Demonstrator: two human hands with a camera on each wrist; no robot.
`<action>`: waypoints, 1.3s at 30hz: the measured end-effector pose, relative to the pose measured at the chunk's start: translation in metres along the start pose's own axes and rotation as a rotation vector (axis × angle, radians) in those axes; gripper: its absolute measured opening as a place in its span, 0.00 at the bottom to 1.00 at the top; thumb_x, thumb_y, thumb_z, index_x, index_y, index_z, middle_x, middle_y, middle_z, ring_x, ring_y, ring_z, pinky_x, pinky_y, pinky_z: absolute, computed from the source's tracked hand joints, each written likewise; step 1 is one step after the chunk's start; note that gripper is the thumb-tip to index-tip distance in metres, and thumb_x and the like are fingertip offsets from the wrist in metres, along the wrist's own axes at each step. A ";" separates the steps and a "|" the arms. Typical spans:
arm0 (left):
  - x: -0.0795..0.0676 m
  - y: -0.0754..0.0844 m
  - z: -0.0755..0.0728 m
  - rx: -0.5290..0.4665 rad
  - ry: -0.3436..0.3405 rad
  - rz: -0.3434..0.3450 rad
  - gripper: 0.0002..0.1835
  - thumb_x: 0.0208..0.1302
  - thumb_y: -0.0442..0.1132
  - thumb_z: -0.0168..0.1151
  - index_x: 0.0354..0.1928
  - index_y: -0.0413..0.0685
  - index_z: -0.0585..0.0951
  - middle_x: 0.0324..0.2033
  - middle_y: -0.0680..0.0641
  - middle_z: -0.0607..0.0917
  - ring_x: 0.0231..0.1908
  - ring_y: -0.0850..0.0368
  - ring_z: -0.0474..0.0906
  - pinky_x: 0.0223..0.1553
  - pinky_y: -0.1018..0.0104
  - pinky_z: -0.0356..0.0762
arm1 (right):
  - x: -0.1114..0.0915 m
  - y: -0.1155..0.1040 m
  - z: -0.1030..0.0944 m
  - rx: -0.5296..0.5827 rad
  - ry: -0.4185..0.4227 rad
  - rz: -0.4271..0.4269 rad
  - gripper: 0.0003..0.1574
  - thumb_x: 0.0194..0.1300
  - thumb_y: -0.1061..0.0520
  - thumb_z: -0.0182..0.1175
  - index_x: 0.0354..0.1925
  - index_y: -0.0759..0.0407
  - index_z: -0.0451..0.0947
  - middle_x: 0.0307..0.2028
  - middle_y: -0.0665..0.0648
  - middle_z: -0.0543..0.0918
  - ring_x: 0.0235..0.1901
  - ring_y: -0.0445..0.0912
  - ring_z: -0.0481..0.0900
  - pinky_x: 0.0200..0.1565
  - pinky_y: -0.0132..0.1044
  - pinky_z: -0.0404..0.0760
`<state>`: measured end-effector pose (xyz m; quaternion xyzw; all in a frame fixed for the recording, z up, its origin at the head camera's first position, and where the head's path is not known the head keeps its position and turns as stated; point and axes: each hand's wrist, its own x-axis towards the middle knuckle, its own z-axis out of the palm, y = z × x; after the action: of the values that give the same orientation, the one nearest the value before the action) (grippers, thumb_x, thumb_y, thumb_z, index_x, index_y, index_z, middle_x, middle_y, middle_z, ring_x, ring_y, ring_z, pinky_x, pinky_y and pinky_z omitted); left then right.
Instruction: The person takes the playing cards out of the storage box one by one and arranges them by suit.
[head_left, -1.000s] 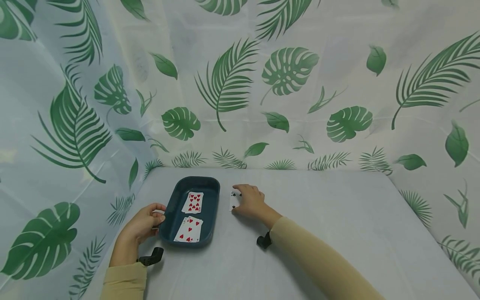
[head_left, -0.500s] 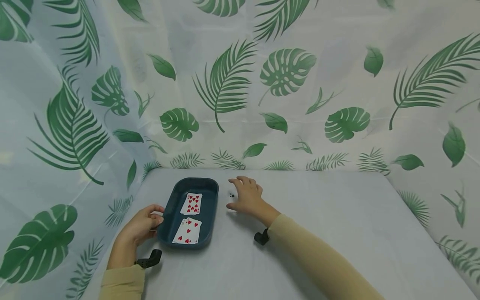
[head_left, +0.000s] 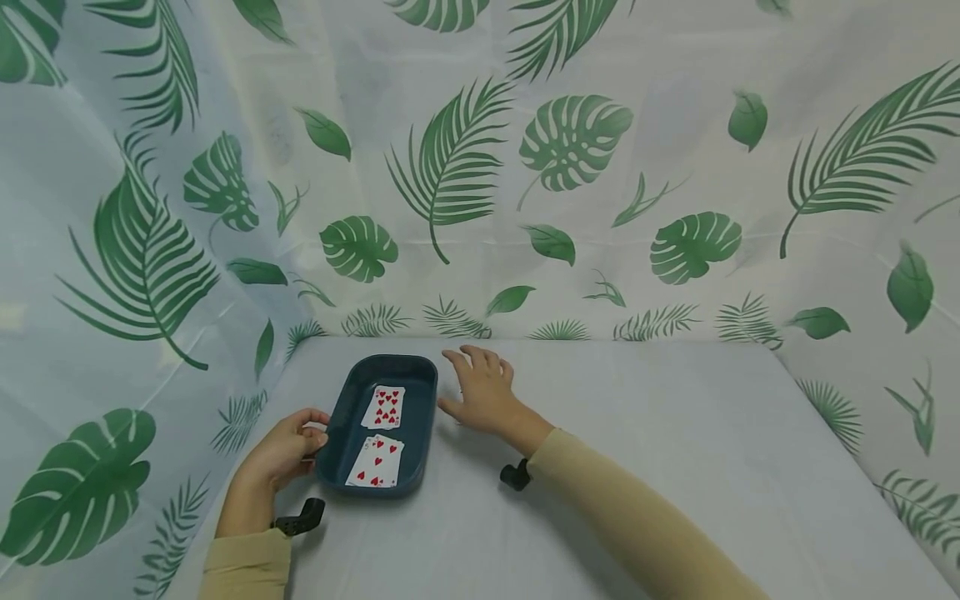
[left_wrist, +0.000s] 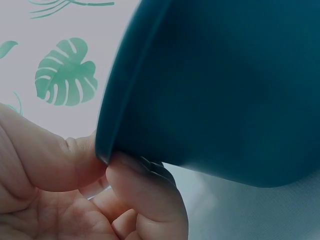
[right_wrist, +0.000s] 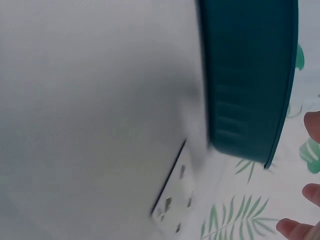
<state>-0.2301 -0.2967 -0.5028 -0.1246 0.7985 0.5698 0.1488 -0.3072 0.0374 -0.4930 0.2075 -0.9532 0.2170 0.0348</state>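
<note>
My left hand [head_left: 281,450] pinches the left rim of a dark blue tray [head_left: 422,408] between thumb and fingers, as the left wrist view shows close up. Inside the tray lie two small piles of playing cards, face up. The far pile [head_left: 386,407] and the near pile [head_left: 377,462] both have red hearts on top. Just right of the tray, my right hand [head_left: 486,398] hovers with spread fingers and holds nothing. Beneath it, on the table, lies a playing card [right_wrist: 175,200] with black pips, visible in the right wrist view but hidden by the hand from the head.
A white cloth covers the table [head_left: 645,450]. A hanging curtain [head_left: 465,283] printed with green leaves rises behind the table and along both sides. Each wrist carries a black camera mount [head_left: 302,517].
My right hand has let go of the black-pip card, spread its fingers and moved left towards the tray. The left hand keeps its grip on the rim, and the tray has stayed in place.
</note>
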 end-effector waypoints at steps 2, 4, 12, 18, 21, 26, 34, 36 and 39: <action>0.000 0.000 0.000 0.001 0.001 0.000 0.20 0.78 0.28 0.54 0.68 0.37 0.68 0.35 0.47 0.76 0.33 0.52 0.74 0.34 0.57 0.76 | 0.002 -0.003 0.001 -0.010 -0.003 -0.012 0.52 0.70 0.36 0.68 0.82 0.42 0.59 0.81 0.61 0.60 0.79 0.62 0.56 0.74 0.71 0.54; -0.001 0.000 0.000 0.004 0.004 -0.003 0.20 0.79 0.27 0.53 0.68 0.37 0.68 0.35 0.47 0.76 0.33 0.52 0.74 0.34 0.57 0.76 | 0.002 -0.008 0.002 -0.012 -0.006 -0.027 0.52 0.69 0.35 0.68 0.83 0.41 0.59 0.81 0.61 0.60 0.80 0.62 0.55 0.74 0.71 0.53; -0.001 0.001 0.000 0.003 0.002 -0.004 0.20 0.79 0.27 0.53 0.68 0.37 0.68 0.35 0.46 0.76 0.33 0.51 0.73 0.33 0.58 0.76 | 0.003 -0.029 0.009 -0.028 -0.047 -0.094 0.58 0.65 0.35 0.74 0.83 0.40 0.57 0.81 0.60 0.59 0.80 0.61 0.54 0.76 0.72 0.51; -0.002 0.002 0.001 0.003 0.000 -0.003 0.20 0.79 0.27 0.53 0.68 0.36 0.68 0.36 0.45 0.77 0.34 0.50 0.74 0.33 0.58 0.76 | 0.004 -0.043 0.020 -0.103 -0.072 -0.185 0.63 0.63 0.31 0.75 0.85 0.37 0.53 0.83 0.57 0.57 0.81 0.58 0.53 0.77 0.71 0.51; -0.002 0.002 0.001 0.007 0.001 -0.006 0.20 0.79 0.27 0.53 0.68 0.37 0.68 0.36 0.45 0.77 0.34 0.50 0.75 0.33 0.57 0.76 | 0.005 -0.051 0.023 -0.118 -0.087 -0.218 0.63 0.63 0.31 0.74 0.85 0.37 0.53 0.83 0.56 0.57 0.81 0.57 0.53 0.77 0.70 0.52; -0.001 0.002 0.000 0.002 -0.001 -0.008 0.20 0.79 0.27 0.53 0.69 0.37 0.68 0.36 0.46 0.77 0.34 0.51 0.74 0.34 0.57 0.76 | 0.007 -0.062 0.030 -0.113 -0.097 -0.250 0.64 0.62 0.33 0.76 0.85 0.36 0.52 0.83 0.56 0.58 0.81 0.57 0.54 0.77 0.70 0.53; -0.002 0.003 0.000 -0.012 -0.010 -0.005 0.20 0.79 0.27 0.53 0.68 0.37 0.68 0.35 0.47 0.77 0.33 0.52 0.75 0.34 0.58 0.76 | 0.013 -0.078 0.038 -0.124 -0.117 -0.283 0.63 0.63 0.32 0.75 0.85 0.36 0.51 0.83 0.56 0.58 0.81 0.56 0.54 0.78 0.69 0.54; -0.003 0.003 -0.001 -0.012 -0.018 -0.001 0.19 0.79 0.27 0.53 0.68 0.36 0.68 0.35 0.48 0.77 0.33 0.53 0.75 0.34 0.58 0.76 | 0.015 -0.082 0.038 -0.129 -0.126 -0.283 0.63 0.64 0.32 0.75 0.85 0.37 0.52 0.83 0.56 0.59 0.81 0.56 0.55 0.79 0.68 0.54; -0.004 0.003 -0.001 -0.021 -0.020 -0.004 0.19 0.79 0.27 0.53 0.68 0.37 0.68 0.34 0.49 0.77 0.32 0.54 0.74 0.34 0.59 0.76 | 0.018 -0.088 0.041 -0.146 -0.154 -0.270 0.62 0.65 0.33 0.74 0.85 0.35 0.51 0.83 0.56 0.59 0.82 0.56 0.55 0.79 0.67 0.55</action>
<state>-0.2280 -0.2968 -0.4987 -0.1220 0.7907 0.5791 0.1566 -0.2863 -0.0590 -0.4927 0.3466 -0.9297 0.1243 0.0055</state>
